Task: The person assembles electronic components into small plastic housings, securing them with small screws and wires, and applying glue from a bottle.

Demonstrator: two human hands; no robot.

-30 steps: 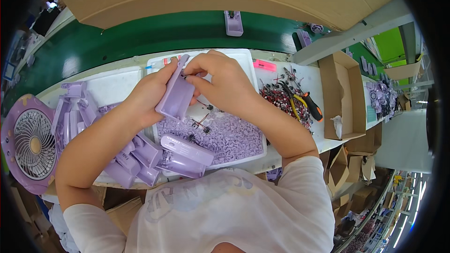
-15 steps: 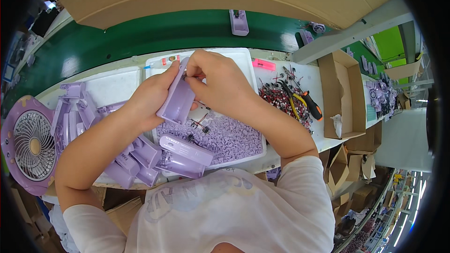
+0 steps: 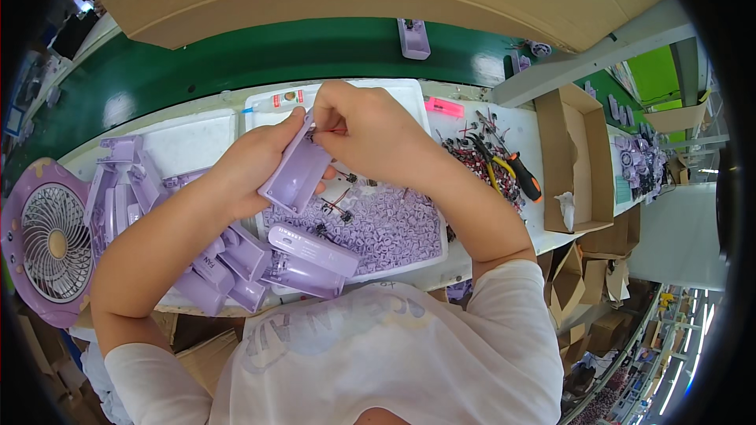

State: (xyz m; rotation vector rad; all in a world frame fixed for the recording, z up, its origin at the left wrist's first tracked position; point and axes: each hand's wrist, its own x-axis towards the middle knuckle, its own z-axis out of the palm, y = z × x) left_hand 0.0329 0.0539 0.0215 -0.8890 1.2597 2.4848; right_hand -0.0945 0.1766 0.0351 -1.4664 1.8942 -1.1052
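Smooth plastic here on the held lilac housing (image 3: 296, 178)! Past the worktop's (image 3: 526, 130) far edge gleams a glossy green surface (image 3: 236, 63); toward its right edge, a matt cardboard box (image 3: 557, 177).

I see the left hand (image 3: 253, 164) gripping a hollow light-purple plastic shell (image 3: 295, 176), the right hand (image 3: 367, 131) at its far end; beneath both hands, small light-purple plastic pieces (image 3: 394, 230) lie in a white rectangular tray (image 3: 409, 101).

white short-sleeved shirt (image 3: 394, 370) with faded print (image 3: 276, 346)

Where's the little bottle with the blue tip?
In the head view, the bottle lies left of centre, at the far left corner of the white small-parts tray, just beyond the left hand.
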